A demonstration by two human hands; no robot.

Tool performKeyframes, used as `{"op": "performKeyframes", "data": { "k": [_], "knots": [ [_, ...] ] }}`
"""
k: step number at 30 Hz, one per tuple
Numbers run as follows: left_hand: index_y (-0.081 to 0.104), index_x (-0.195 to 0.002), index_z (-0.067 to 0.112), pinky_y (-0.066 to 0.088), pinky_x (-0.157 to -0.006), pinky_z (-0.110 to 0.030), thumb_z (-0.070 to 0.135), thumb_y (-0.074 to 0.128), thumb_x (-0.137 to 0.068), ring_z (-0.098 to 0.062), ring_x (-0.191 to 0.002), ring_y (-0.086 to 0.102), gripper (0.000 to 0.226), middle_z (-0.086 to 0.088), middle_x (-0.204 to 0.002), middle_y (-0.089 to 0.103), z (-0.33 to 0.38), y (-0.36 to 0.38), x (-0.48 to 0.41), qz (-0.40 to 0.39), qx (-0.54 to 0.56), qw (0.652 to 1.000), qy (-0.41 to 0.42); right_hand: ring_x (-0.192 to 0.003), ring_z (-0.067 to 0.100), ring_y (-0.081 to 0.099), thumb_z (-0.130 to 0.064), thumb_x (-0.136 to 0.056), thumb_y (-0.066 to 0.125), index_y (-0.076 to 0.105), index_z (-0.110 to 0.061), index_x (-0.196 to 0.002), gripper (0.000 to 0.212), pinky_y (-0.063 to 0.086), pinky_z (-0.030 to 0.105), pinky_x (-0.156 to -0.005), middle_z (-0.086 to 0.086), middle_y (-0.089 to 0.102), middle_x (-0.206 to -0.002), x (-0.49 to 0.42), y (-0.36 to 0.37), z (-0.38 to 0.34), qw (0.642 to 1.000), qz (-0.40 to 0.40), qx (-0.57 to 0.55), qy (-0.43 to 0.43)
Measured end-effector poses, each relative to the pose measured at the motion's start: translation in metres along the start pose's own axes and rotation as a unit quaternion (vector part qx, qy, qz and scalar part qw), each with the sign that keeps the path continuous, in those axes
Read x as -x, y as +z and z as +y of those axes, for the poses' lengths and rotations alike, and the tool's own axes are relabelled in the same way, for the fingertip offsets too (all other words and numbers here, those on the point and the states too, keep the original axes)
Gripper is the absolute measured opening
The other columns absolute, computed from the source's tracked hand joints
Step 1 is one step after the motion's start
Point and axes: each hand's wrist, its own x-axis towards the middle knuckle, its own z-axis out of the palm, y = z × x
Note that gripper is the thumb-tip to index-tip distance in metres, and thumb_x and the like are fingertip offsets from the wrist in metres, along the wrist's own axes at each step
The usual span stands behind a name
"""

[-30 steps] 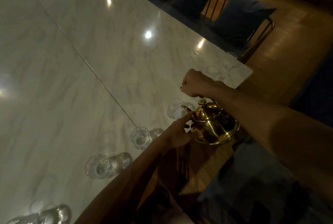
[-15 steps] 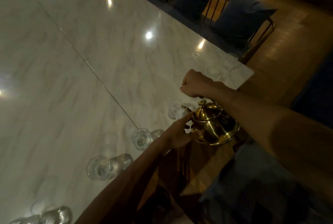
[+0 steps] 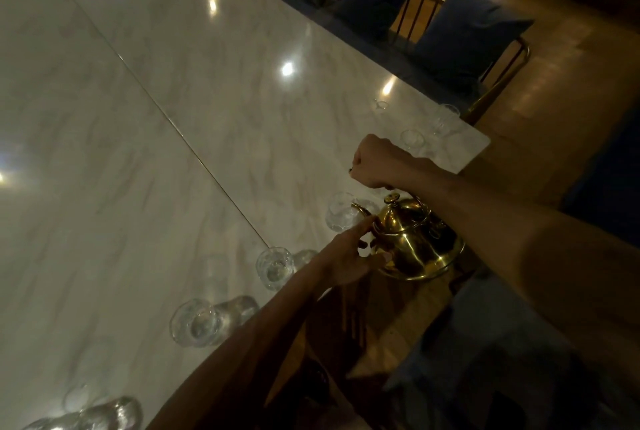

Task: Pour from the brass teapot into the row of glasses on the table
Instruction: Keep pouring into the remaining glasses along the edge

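The brass teapot (image 3: pixel 414 242) hangs tilted at the table's near edge, its spout over a clear glass (image 3: pixel 341 212). My right hand (image 3: pixel 375 162) is a fist closed on the teapot's handle above the lid. My left hand (image 3: pixel 348 256) has its fingers spread against the pot's side below the spout, steadying it. A row of clear glasses runs along the near edge: one glass (image 3: pixel 275 267) left of my left hand, another glass (image 3: pixel 197 322) further left, and more glasses (image 3: pixel 104 412) at the bottom left corner.
The white marble table (image 3: pixel 173 135) has a thin brass seam running diagonally. Small glasses (image 3: pixel 412 139) stand near the far right corner. Chairs with dark blue cushions (image 3: pixel 464 31) line the far side. A wooden floor lies to the right.
Both hands and the teapot have stayed almost still; the view has shifted only slightly.
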Motion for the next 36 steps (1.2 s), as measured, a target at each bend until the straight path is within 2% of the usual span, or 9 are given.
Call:
{"op": "performKeyframes", "data": {
  "k": [6,11,15,19,22,24,27,33,36],
  "knots": [
    [0.027,-0.157,0.032,0.045,-0.111,-0.041,0.043,0.065,-0.091,-0.013,-0.138,0.046,0.077,0.005,-0.155,0.044,0.001,0.0,0.001,-0.005,0.002,1.0,-0.007,-0.067,0.022,0.066,-0.021,-0.091,0.064,0.063,-0.007,-0.126,0.038,0.058,0.034,-0.062,0.009,0.071,-0.105,0.003,0.0,-0.001,1.0,0.0,-0.002,0.004],
    [0.029,-0.157,0.029,0.044,-0.111,-0.038,0.038,0.066,-0.094,-0.013,-0.138,0.046,0.073,0.004,-0.155,0.045,0.002,0.0,0.002,-0.003,0.003,1.0,-0.004,-0.065,0.021,0.064,-0.021,-0.091,0.064,0.066,-0.006,-0.119,0.031,0.059,0.035,-0.065,0.01,0.072,-0.1,0.006,-0.001,-0.003,1.0,-0.001,-0.002,0.007],
    [0.028,-0.157,0.03,0.045,-0.111,-0.038,0.041,0.065,-0.092,-0.014,-0.138,0.046,0.076,0.004,-0.155,0.044,0.002,0.0,0.002,0.001,-0.007,1.0,-0.007,-0.062,0.019,0.06,-0.018,-0.091,0.063,0.068,-0.004,-0.115,0.029,0.051,0.031,-0.057,0.012,0.074,-0.103,0.008,-0.002,-0.003,1.0,0.001,-0.009,0.004],
    [0.026,-0.157,0.032,0.045,-0.111,-0.04,0.042,0.065,-0.092,-0.015,-0.139,0.046,0.077,0.003,-0.156,0.043,0.005,0.0,0.005,-0.001,-0.018,1.0,-0.016,-0.063,0.02,0.057,-0.016,-0.09,0.064,0.071,0.0,-0.114,0.03,0.046,0.031,-0.058,0.016,0.075,-0.106,0.013,-0.002,-0.002,1.0,0.011,-0.023,0.004],
    [0.026,-0.157,0.03,0.046,-0.11,-0.04,0.039,0.066,-0.091,-0.018,-0.138,0.047,0.078,0.001,-0.156,0.044,0.006,0.0,0.007,0.0,-0.036,0.999,-0.021,-0.075,0.024,0.069,-0.016,-0.089,0.065,0.071,0.001,-0.116,0.032,0.056,0.032,-0.068,0.016,0.075,-0.11,0.019,-0.001,0.002,0.999,0.022,-0.043,0.009],
    [0.027,-0.157,0.028,0.045,-0.111,-0.04,0.035,0.068,-0.092,-0.019,-0.137,0.049,0.077,0.0,-0.155,0.045,0.006,0.001,0.008,0.001,-0.047,0.999,-0.025,-0.097,0.031,0.073,-0.016,-0.088,0.065,0.071,0.004,-0.116,0.035,0.061,0.045,-0.085,0.019,0.074,-0.115,0.024,0.0,0.008,0.997,0.037,-0.07,0.008],
    [0.026,-0.158,0.026,0.044,-0.105,-0.03,0.029,0.069,-0.094,-0.023,-0.137,0.049,0.077,-0.002,-0.156,0.044,0.004,0.002,0.01,-0.011,-0.057,0.998,-0.023,-0.106,0.036,0.07,-0.015,-0.089,0.065,0.072,0.008,-0.111,0.033,0.058,0.052,-0.09,0.023,0.072,-0.115,0.035,0.002,0.017,0.993,0.061,-0.105,0.0],
    [0.021,-0.159,0.028,0.037,-0.095,-0.019,0.023,0.068,-0.095,-0.017,-0.137,0.048,0.08,-0.001,-0.156,0.043,0.004,0.008,0.012,-0.009,-0.071,0.997,-0.014,-0.113,0.03,0.067,-0.018,-0.095,0.063,0.074,-0.001,-0.111,0.026,0.055,0.042,-0.095,0.015,0.072,-0.122,0.057,0.005,0.037,0.98,0.102,-0.169,-0.009],
    [0.023,-0.158,0.029,0.035,-0.088,-0.006,0.021,0.069,-0.094,-0.006,-0.127,0.049,0.079,0.002,-0.15,0.049,0.006,0.009,0.012,-0.002,-0.088,0.996,-0.004,-0.12,0.023,0.064,-0.023,-0.095,0.065,0.073,-0.008,-0.118,0.029,0.051,0.035,-0.099,0.008,0.07,-0.128,0.06,0.008,0.046,0.971,0.126,-0.201,-0.007]
  ]
}}
